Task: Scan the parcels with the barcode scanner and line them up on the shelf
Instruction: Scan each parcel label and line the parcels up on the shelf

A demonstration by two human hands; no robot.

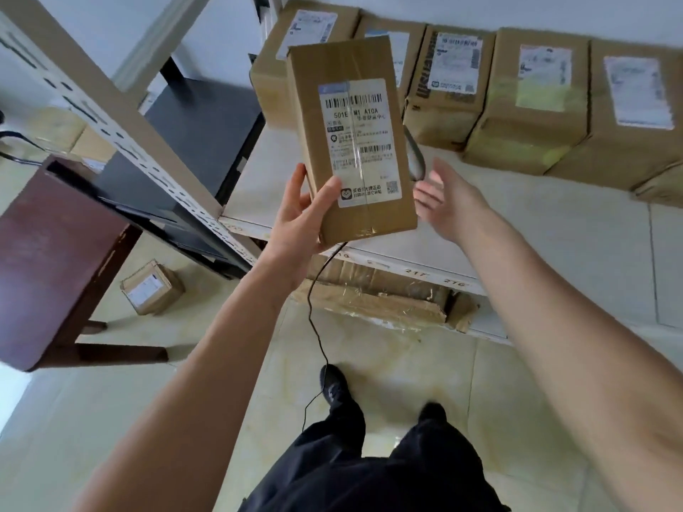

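The left hand [299,212] grips the tall brown cardboard parcel [351,142] at its lower left corner, thumb across the front face, with the white shipping label [358,142] turned toward the camera. This orientation keeps both barcodes exposed for reading. The right hand [443,201] is spread, fingers relaxed, and holds nothing. It is beside the grey barcode scanner [414,157], which lies on the white shelf [554,230], partly hidden behind the parcel. The scanner's black cable [314,312] hangs over the shelf edge to the floor. A row of brown cardboard boxes [536,90] lines the rear of the shelf. Open shelf surface remains in front of this row.
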